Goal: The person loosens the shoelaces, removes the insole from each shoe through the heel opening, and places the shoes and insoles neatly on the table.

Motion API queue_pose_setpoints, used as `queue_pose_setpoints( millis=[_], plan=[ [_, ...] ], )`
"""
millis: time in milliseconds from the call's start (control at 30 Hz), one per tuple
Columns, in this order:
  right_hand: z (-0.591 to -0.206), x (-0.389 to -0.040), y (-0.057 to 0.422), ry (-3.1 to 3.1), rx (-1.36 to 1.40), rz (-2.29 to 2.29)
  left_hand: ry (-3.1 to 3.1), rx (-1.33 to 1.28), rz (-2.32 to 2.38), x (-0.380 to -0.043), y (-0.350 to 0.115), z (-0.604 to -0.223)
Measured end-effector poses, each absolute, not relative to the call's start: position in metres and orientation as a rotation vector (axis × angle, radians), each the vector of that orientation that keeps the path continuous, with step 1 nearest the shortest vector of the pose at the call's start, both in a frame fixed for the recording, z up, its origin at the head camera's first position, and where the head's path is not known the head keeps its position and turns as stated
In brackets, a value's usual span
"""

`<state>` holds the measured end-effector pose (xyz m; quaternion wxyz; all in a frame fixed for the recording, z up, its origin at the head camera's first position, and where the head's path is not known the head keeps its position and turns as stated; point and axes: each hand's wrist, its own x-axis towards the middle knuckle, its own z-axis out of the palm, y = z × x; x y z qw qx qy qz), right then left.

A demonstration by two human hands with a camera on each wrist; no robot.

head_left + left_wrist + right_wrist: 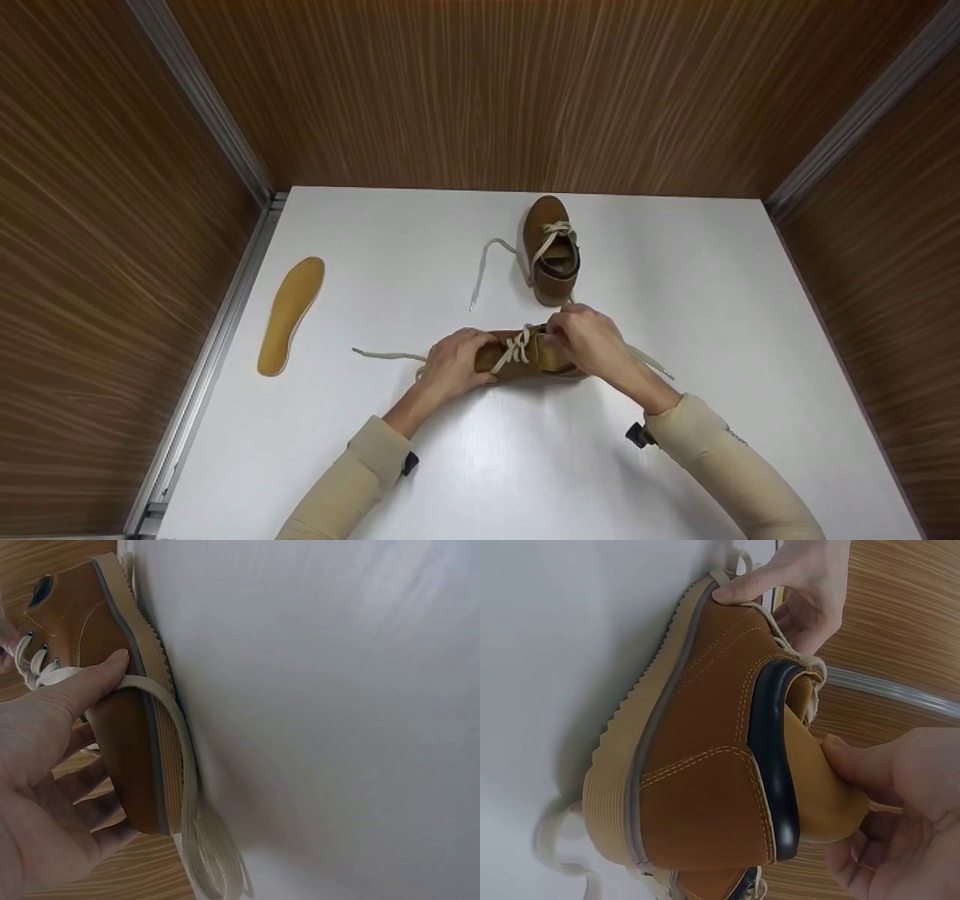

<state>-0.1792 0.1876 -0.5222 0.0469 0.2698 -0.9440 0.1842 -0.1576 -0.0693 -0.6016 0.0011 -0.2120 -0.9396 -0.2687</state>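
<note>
A brown lace-up shoe (517, 370) with cream laces stands on the white table, its toe to the left. My left hand (454, 362) grips the toe, thumb (101, 679) on the near side and fingers on the far side. At the heel end, my right hand (589, 341) pinches a tan insole (821, 791) between thumb and fingers. The insole's heel end sticks up out of the shoe opening, past the dark padded collar (769, 757). Its front part is hidden inside the shoe.
A second brown shoe (538, 217) stands behind, toe pointing away, one lace (482, 266) trailing left. Another tan insole (291, 315) lies at the table's left. Loose lace ends of the held shoe spread to both sides. Wood-grain panels (480, 97) enclose the table.
</note>
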Motion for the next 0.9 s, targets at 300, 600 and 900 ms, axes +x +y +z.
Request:
queue_pose_setpoints(
  millis=[300,600,900],
  plan=[
    [-0.520,-0.182,0.193,-2.913,0.841,0.625,-2.927,-0.674,-0.843,-0.158,-0.068,-0.604],
    [-0.511,-0.187,0.202,-2.930,0.777,0.707,-2.935,-0.670,-0.846,-0.159,-0.070,-0.606],
    [-0.514,-0.195,0.213,-2.963,0.785,0.726,-2.916,-0.664,-0.834,-0.161,-0.071,-0.608]
  ],
)
